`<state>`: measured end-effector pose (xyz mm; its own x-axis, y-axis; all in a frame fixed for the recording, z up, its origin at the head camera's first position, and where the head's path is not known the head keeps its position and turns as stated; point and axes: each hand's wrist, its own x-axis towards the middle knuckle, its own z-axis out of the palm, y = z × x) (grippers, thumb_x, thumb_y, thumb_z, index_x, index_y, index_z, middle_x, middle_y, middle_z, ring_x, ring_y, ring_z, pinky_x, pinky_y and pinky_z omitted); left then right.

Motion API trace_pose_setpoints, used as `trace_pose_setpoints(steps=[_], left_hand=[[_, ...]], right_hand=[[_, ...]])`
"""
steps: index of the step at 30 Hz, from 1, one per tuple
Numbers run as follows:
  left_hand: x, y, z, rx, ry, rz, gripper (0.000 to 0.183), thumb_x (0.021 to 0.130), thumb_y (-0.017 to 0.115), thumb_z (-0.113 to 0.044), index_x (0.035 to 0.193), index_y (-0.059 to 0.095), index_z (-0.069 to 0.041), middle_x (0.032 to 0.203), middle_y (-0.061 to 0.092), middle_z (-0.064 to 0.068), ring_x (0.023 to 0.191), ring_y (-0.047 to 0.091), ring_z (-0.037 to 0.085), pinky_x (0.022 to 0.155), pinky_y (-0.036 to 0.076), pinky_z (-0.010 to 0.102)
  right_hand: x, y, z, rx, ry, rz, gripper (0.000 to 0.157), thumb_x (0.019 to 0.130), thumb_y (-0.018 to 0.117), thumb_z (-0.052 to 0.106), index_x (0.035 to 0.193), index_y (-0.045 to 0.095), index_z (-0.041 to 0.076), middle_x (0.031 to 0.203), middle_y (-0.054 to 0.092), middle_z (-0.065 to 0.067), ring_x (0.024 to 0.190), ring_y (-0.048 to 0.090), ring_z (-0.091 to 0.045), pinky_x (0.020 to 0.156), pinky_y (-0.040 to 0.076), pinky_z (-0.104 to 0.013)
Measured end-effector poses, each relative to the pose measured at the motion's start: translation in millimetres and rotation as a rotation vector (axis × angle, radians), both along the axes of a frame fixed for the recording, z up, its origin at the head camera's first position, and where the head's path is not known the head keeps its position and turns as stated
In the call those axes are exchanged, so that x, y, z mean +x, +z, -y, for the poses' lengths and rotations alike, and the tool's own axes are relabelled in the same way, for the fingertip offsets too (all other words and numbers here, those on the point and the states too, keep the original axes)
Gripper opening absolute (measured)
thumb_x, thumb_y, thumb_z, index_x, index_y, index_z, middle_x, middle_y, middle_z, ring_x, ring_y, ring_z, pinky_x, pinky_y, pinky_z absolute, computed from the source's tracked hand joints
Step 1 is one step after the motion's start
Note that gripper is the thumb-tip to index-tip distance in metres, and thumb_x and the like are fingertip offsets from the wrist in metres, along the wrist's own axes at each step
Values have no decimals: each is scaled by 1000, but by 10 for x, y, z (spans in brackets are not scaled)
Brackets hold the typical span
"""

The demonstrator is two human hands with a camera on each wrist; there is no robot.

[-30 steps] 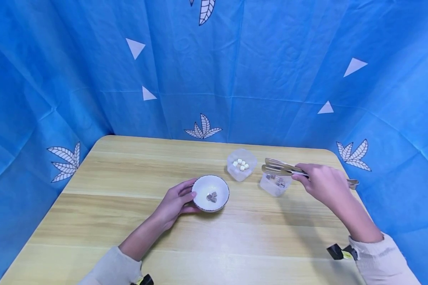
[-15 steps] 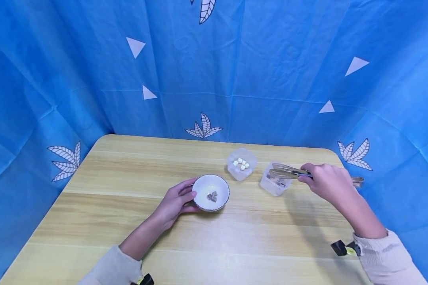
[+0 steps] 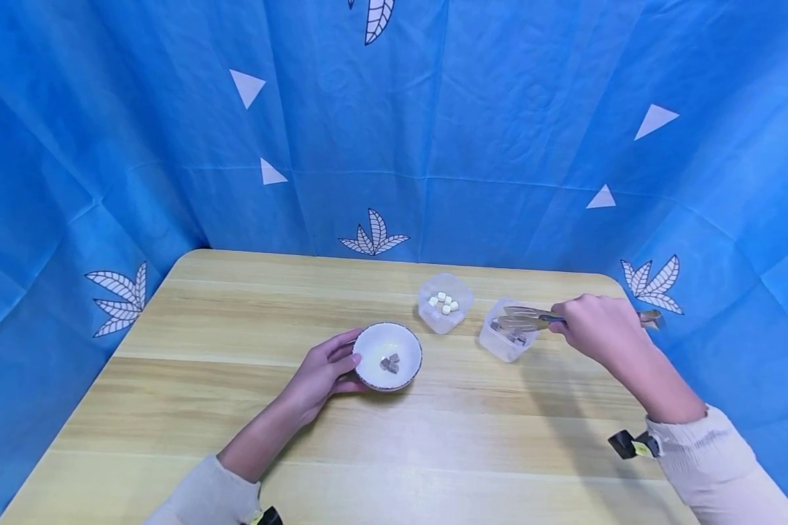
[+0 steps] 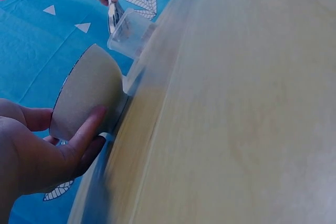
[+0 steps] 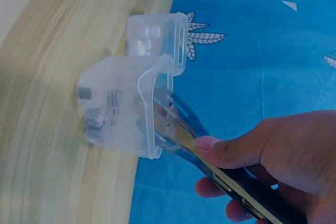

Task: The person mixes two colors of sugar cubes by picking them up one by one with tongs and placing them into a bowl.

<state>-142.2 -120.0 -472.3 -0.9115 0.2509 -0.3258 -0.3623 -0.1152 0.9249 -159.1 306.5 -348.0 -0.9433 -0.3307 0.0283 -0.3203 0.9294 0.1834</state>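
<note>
My left hand (image 3: 325,372) grips a white bowl (image 3: 374,346) with a dark speckled rim, thumb at the rim and fingers round its outer side. Several small grey-brown cubes (image 3: 390,363) lie in the bowl. In my right hand (image 3: 597,329) is a pair of metal serving tongs (image 3: 528,319), gripped around the arms. Their slotted heads reach into the mouth of a clear plastic tub (image 5: 121,106), which holds dark cubes (image 5: 94,121) at its bottom. The right wrist view shows my thumb (image 5: 212,148) pressing along the tongs.
A second clear tub (image 3: 427,313) with several white cubes (image 3: 446,300) stands just left of the first. All of it is on a light wooden table (image 3: 236,306). A blue patterned curtain (image 3: 512,131) hangs behind the table and at both sides.
The tongs have come down from above the tub's far edge into its opening, and their heads now look closer together. My left hand and the bowl stay put.
</note>
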Motion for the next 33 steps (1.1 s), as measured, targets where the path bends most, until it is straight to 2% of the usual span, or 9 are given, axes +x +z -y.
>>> trace_pose_setpoints(steps=[7, 12, 21, 26, 29, 33], left_hand=[[8, -7, 4, -2, -11, -1, 55, 104, 55, -2, 157, 43, -12, 157, 47, 23, 117, 68, 30, 90, 67, 44], [13, -5, 4, -3, -8, -2, 56, 104, 55, -3, 157, 43, -12, 157, 47, 23, 118, 67, 31, 91, 66, 44], [7, 3, -13, 12, -17, 4, 55, 104, 55, -2, 157, 43, -12, 157, 47, 22, 117, 68, 29, 91, 66, 45], [4, 3, -11, 7, -19, 2, 55, 104, 56, -2, 157, 43, -12, 157, 47, 21, 118, 67, 29, 90, 67, 44], [4, 0, -4, 5, -18, 4, 56, 104, 56, -2, 157, 43, -12, 157, 47, 21, 118, 67, 29, 90, 67, 44], [3, 1, 0, 6, -19, 4, 56, 104, 56, -2, 157, 43, -13, 158, 47, 21, 118, 67, 28, 91, 66, 43]], right_hand=[[-49, -65, 36, 20, -9, 28, 13, 93, 78, 27, 87, 76, 16, 58, 52, 4, 51, 42, -15, 40, 24, -28], [-69, -80, 92, 33, -6, 26, 12, 92, 79, 26, 87, 78, 15, 60, 55, 3, 52, 42, -15, 40, 27, -28], [-79, -116, 156, 72, -1, -24, 24, 90, 81, 26, 73, 70, 12, 55, 46, 0, 50, 38, -17, 40, 28, -29], [-85, -141, 184, 102, 5, -51, 31, 89, 82, 25, 67, 64, 12, 55, 47, -1, 49, 39, -18, 38, 36, -33], [-93, -147, 220, 108, 7, -56, 31, 88, 82, 21, 65, 62, 12, 56, 48, -1, 50, 40, -19, 37, 41, -37], [-96, -161, 268, 106, 25, -102, 34, 88, 78, 12, 61, 58, 13, 54, 45, -1, 50, 36, -18, 36, 39, -37]])
